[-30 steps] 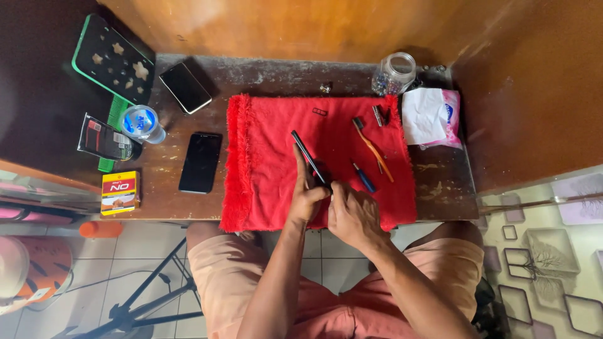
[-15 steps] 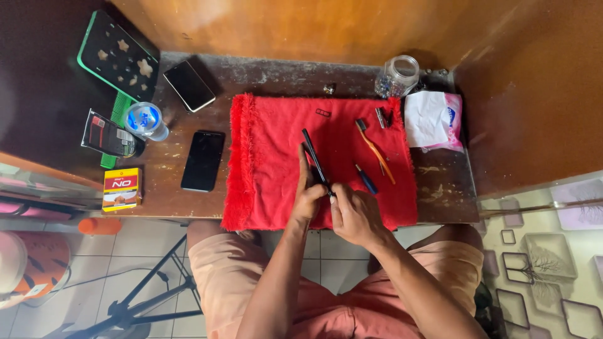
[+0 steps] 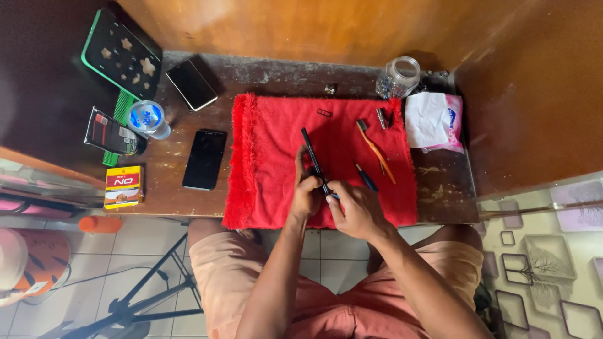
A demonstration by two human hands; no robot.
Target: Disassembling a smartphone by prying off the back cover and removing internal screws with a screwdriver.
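Both hands meet over the near half of the red fringed cloth (image 3: 276,157) spread on the worn wooden bench (image 3: 446,188). Between them is a slim black rod-shaped tool (image 3: 312,157), pen-like in build. Its long axis runs from the hands up and slightly left, away from the person, with the free end clear of the fingers and over the cloth.

Left hand (image 3: 306,191): fingers curled closed around the tool's lower shaft, gripping from the left side. Right hand (image 3: 356,210): fingers pinched shut at the tool's near end, where a small blue part shows at the fingertips; whether that part belongs to the tool cannot be told. Both hands hold the same item; the left sits further up the shaft, the right is at the near tip.

Just right of the hands, lying loose on the cloth: a short dark blue-tipped tool (image 3: 365,177) and an orange-handled brush-like tool (image 3: 375,150), both angled roughly parallel to the held item and apart from it. Small metal pieces (image 3: 381,117) rest near the cloth's far right corner.

Elsewhere on the bench: a clear glass jar (image 3: 399,76) at the far edge, a pink-and-white tissue pack (image 3: 434,121) at the right, a black smartphone (image 3: 204,159) left of the cloth.
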